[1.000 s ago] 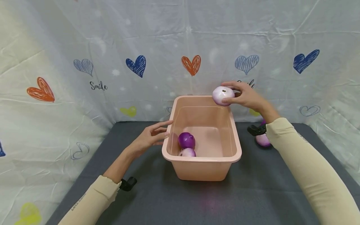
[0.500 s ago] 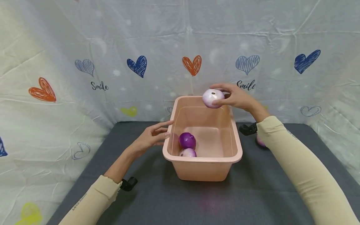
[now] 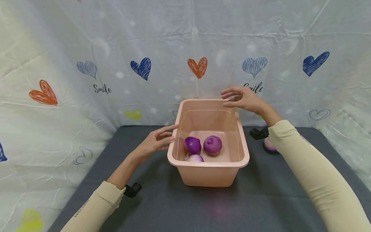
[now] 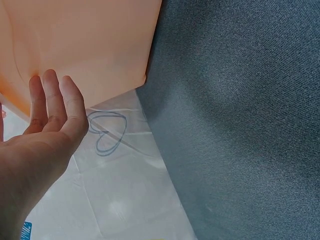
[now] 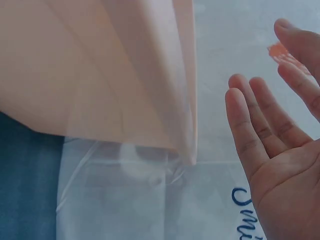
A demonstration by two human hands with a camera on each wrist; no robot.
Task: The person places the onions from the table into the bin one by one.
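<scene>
A peach plastic tub (image 3: 208,175) stands on the dark table. Inside it lie a deep purple onion (image 3: 192,145), a second purple onion (image 3: 213,145) just right of it, and a paler onion (image 3: 195,158) partly hidden by the near rim. My left hand (image 3: 155,141) touches the tub's left side with its fingers fairly straight; in the left wrist view the fingertips (image 4: 50,77) rest against the outer wall. Above the tub's far right corner hovers my right hand (image 3: 244,100), its fingers spread and holding nothing. The right wrist view shows that bare palm (image 5: 287,175) beside the tub's rim.
Another pale purple onion (image 3: 269,145) sits on the table right of the tub, partly covered by the right sleeve and black wrist strap (image 3: 259,133). A white curtain (image 3: 168,38) with printed hearts hangs behind the dark cloth-covered table (image 3: 162,209).
The right hand carried an onion leftward over the tub, then let it go. That onion now lies on the tub's floor, and the right hand has shifted slightly back right. The left hand stayed put.
</scene>
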